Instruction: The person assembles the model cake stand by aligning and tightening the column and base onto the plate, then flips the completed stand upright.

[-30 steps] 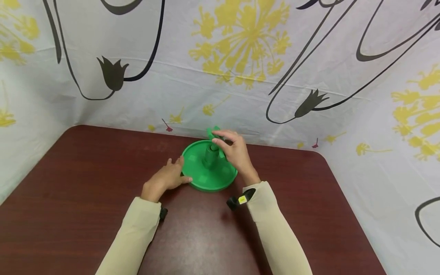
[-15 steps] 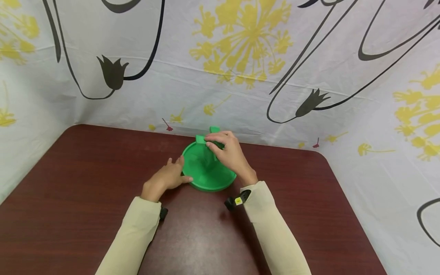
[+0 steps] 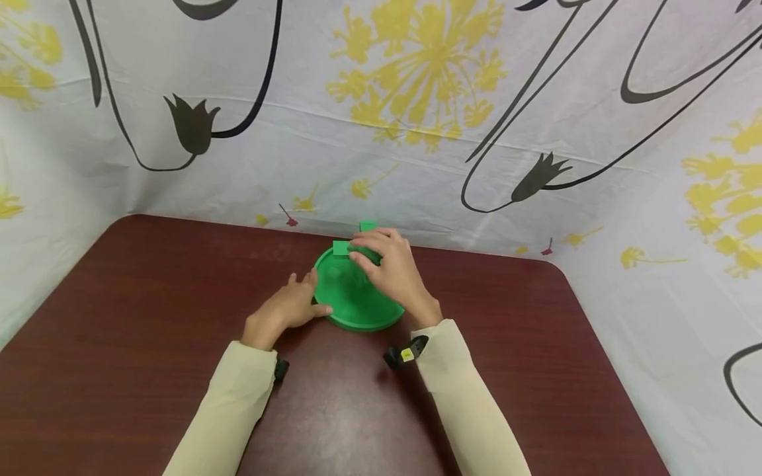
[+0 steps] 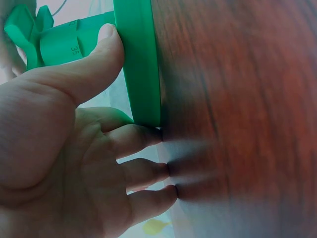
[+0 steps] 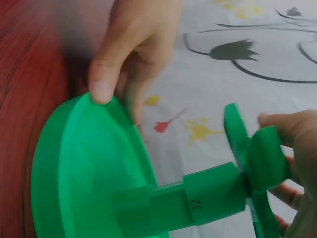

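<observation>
On the table stands a green round base [image 3: 360,305] with a raised rim. From its middle rises a thick green post [image 5: 214,195], marked 32 on one side, topped by a green winged knob [image 5: 267,158]. My left hand [image 3: 286,308] holds the base at its left edge: the thumb [image 4: 106,42] lies over the rim, while several fingertips rest on the table beside it. My right hand [image 3: 389,268] grips the winged knob, its fingers curled around the wings. In the head view this hand hides most of the post and part of the knob.
The dark red-brown table [image 3: 149,317] has rounded far corners. A white cloth [image 3: 268,172] with yellow flowers and dark tulips hangs close behind it and along the sides. The base stands near the table's far edge.
The winged knob has turned, and its wings now show at the left of my right hand and behind it. My right hand has shifted slightly left. The left hand has stayed at the rim.
</observation>
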Motion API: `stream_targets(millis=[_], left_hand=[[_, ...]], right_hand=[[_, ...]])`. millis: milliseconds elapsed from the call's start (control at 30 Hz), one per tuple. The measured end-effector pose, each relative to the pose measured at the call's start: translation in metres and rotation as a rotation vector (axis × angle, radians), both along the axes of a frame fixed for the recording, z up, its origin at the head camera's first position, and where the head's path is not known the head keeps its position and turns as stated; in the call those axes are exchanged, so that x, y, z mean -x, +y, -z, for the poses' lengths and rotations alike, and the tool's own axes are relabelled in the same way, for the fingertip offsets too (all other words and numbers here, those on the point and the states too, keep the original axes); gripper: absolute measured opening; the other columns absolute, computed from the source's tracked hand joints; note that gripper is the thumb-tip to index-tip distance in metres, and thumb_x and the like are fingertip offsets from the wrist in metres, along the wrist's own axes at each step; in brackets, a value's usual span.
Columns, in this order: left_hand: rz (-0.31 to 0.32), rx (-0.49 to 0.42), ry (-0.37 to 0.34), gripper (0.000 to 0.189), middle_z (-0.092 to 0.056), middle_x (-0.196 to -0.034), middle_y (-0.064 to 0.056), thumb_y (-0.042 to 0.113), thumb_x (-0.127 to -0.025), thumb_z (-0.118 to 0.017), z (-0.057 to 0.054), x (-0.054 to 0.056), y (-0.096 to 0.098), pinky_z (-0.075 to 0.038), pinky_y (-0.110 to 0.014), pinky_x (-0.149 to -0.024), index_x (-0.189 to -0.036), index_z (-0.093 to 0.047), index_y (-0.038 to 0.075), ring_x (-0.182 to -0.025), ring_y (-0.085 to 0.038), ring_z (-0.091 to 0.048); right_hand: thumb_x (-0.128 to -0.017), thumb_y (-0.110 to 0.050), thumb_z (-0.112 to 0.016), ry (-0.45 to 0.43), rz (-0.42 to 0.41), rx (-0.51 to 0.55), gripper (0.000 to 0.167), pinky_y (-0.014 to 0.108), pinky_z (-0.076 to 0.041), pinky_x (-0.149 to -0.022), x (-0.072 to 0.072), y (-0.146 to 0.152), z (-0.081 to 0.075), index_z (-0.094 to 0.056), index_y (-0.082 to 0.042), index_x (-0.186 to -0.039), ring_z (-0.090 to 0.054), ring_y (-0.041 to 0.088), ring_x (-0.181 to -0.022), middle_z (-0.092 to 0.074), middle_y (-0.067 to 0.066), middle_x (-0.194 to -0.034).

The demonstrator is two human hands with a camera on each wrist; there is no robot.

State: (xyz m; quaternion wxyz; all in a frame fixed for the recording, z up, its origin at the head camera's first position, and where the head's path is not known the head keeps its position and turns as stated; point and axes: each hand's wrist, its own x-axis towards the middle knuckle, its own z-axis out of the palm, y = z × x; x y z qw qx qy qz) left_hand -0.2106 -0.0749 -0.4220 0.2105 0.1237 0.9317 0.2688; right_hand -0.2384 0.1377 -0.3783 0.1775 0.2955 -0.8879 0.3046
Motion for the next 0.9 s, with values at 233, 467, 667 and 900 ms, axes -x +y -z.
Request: stream_targets(millis=[233, 467, 667, 900], left_hand=[[-0.004, -0.024, 0.000, 0.087, -0.014, -0.163, -0.024, 0.035, -0.100, -0.060, 0.001, -0.003, 0.003, -0.024, -0.062, -0.115, -0.157, -0.007, -0.004, -0.150, -0.047, -0.003], [-0.003, -0.032, -0.003, 0.087, -0.014, -0.163, -0.025, 0.034, -0.100, -0.060, 0.003, -0.005, 0.002, -0.025, -0.062, -0.115, -0.157, -0.007, -0.004, -0.150, -0.047, -0.003], [-0.007, -0.023, -0.006, 0.088, -0.013, -0.163, -0.024, 0.036, -0.100, -0.060, 0.005, -0.004, -0.002, -0.026, -0.062, -0.115, -0.157, -0.006, -0.003, -0.150, -0.047, -0.001], [-0.004, -0.030, -0.001, 0.089, -0.012, -0.163, -0.024, 0.036, -0.100, -0.060, 0.002, -0.002, -0.003, -0.026, -0.062, -0.115, -0.157, -0.005, -0.003, -0.150, -0.046, 0.000]], right_hand=[[-0.092, -0.016, -0.072, -0.051, 0.137, 0.301, 0.033, 0.050, -0.040, -0.106, -0.008, 0.028, 0.008, -0.069, -0.005, -0.123, -0.048, 0.029, -0.130, -0.062, 0.010, -0.134], [-0.093, -0.017, -0.071, -0.344, 0.149, 0.428, 0.051, 0.050, -0.039, -0.110, -0.015, 0.045, 0.021, -0.054, -0.010, -0.141, -0.049, 0.027, -0.133, -0.052, 0.010, -0.145], [-0.095, -0.014, -0.069, -0.411, 0.152, 0.428, 0.051, 0.051, -0.046, -0.102, -0.013, 0.038, 0.022, -0.052, -0.007, -0.142, -0.057, 0.033, -0.116, -0.055, 0.017, -0.137], [-0.096, -0.005, -0.065, -0.414, 0.150, 0.438, 0.044, 0.048, -0.049, -0.096, -0.032, 0.026, -0.011, -0.053, 0.003, -0.137, -0.059, 0.036, -0.109, -0.054, 0.024, -0.134]])
